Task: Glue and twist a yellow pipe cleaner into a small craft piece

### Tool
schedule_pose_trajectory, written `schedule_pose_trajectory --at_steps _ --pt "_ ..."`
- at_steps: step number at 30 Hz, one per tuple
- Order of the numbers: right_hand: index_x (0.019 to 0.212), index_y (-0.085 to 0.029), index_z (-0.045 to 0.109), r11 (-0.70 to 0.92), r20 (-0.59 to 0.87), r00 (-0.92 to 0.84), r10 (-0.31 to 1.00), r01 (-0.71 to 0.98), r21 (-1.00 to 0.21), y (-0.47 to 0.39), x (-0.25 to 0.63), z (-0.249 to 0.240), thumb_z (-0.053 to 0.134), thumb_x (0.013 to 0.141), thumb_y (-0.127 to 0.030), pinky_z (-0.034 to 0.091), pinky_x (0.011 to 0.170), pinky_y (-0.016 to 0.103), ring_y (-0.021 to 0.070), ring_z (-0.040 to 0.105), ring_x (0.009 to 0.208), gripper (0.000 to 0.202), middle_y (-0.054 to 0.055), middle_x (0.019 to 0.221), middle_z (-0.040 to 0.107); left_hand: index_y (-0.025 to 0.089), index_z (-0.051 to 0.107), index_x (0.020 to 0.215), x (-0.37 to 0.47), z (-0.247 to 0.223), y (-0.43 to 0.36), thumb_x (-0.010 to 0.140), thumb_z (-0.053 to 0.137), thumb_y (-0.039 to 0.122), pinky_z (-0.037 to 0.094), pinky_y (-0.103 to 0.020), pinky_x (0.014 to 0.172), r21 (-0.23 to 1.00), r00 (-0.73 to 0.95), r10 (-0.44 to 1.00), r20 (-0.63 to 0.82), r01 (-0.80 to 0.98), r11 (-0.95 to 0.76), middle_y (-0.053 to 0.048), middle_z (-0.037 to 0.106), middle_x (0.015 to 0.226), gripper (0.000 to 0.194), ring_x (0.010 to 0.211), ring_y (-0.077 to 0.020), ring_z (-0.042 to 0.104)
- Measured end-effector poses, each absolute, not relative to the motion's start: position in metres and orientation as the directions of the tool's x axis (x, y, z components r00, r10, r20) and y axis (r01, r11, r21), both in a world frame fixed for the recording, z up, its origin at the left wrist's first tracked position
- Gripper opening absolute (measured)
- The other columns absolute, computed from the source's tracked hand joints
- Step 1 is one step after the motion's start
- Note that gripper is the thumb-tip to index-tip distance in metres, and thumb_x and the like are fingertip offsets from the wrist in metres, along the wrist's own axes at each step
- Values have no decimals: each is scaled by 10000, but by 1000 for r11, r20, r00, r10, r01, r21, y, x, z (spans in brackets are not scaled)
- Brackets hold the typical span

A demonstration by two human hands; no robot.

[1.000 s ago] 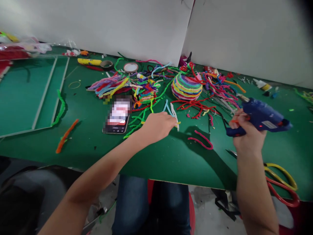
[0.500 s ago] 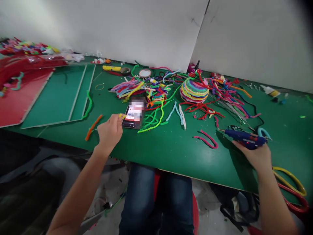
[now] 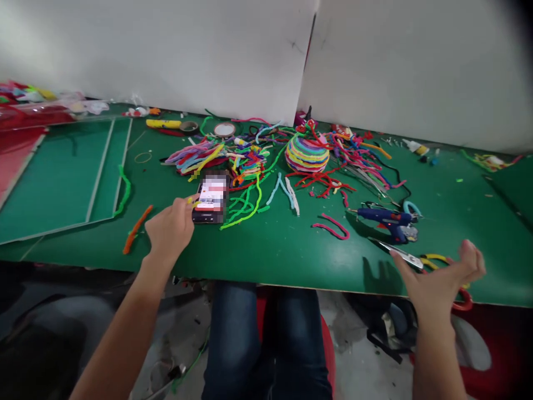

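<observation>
From the head camera, the left hand (image 3: 170, 229) is reaching over the near edge of the green felt-covered table (image 3: 270, 255), pinching a short yellow fuzzy pipe-cleaner piece (image 3: 192, 201) between thumb and fingertips. The grip is narrow and closed on that piece. The piece is sticking out past the fingers toward the far right, its long axis slanting up and away from the person. It is hovering just beside the near left corner of the black smartphone (image 3: 211, 200), which is lying flat with its long axis running away from the person, probably so the screen stays readable from the seat.

The right hand (image 3: 441, 275) is hanging spread wide and empty over the near right edge, palm turned inward, holding nothing. Near it the blue hot-glue gun (image 3: 385, 218) is resting on the table, its nozzle pointing left and its long axis roughly parallel to the table edge; that lie likely keeps the hot tip away from the hand. Yellow-and-red-handled scissors (image 3: 420, 259) are lying between gun and hand, blades aimed left.

Farther back, a striped multicoloured pipe-cleaner dome (image 3: 307, 153) is sitting amid a loose heap of coloured pipe cleaners (image 3: 233, 161), well apart from both hands.
</observation>
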State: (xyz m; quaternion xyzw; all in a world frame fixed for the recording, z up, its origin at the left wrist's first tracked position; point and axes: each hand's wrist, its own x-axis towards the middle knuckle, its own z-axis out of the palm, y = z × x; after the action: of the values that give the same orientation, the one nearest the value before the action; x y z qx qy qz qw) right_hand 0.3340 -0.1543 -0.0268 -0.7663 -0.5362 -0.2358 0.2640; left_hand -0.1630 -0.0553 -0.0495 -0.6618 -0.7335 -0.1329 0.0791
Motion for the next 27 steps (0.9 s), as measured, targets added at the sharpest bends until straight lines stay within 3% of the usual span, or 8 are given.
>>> schedule_pose_trajectory --at_steps 2,4,5,11,15,18,22,27 --pt "1300 -198 442 -119 674 244 698 967 -227 -151 313 -12 677 696 -514 521 793 421 335 522 1130 721 220 1189 552 188 535 1074 -161 -49 -58 965 184 372 241 -268 530 134 -89 931 355 990 43 -55 686 912 412 748 -205 599" --pt "1041 -256 614 76 557 122 822 944 -320 -131 290 -1 562 827 -386 517 745 377 236 647 801 256 91 904 679 163 557 1063 -151 -45 -57 962 211 349 266 -280 545 160 -59 921 384 987 -4 -83 694 933 406 771 -209 611" --pt "957 -253 644 125 469 59 881 928 -351 -116 279 3 530 848 -359 514 719 356 212 651 739 190 68 862 693 158 568 1063 -142 -43 -56 958 232 330 284 -283 557 171 -31 920 390 985 -39 -96 698 948 392 782 -210 618" --pt "955 -207 697 -14 -14 12 1000 994 -109 -6 231 -4 562 793 -241 470 712 348 259 658 834 214 106 895 720 164 603 849 -58 -24 -22 927 316 294 348 -269 600 207 317 874 367 888 -409 -90 691 811 324 784 -189 621" --pt "909 -216 703 -3 -25 1 1000 994 -105 21 231 -20 546 809 -266 458 701 333 255 645 850 193 102 907 709 163 541 837 -6 -15 1 954 289 330 280 -246 520 337 365 864 346 811 -478 -47 616 696 324 631 -146 557" --pt "898 -200 681 92 49 -86 995 985 -144 20 239 -30 492 833 -223 455 721 322 235 633 852 201 104 952 690 183 469 824 11 -18 10 963 288 337 275 -226 500 559 348 883 315 684 -468 26 495 589 276 535 -108 484" --pt "865 -180 642 216 215 -153 965 926 -309 14 245 -38 485 827 -210 470 746 328 224 634 828 164 99 892 684 199 408 813 9 -27 10 955 323 320 308 -214 497 769 307 903 300 483 -419 58 383 570 205 503 -86 413" --pt "758 -209 620 187 221 -30 975 645 -741 5 233 -35 594 764 -306 510 618 297 169 634 642 101 10 693 667 205 356 712 4 -28 2 932 392 312 284 -222 469 851 295 920 257 382 -360 66 315 560 248 476 -71 327"
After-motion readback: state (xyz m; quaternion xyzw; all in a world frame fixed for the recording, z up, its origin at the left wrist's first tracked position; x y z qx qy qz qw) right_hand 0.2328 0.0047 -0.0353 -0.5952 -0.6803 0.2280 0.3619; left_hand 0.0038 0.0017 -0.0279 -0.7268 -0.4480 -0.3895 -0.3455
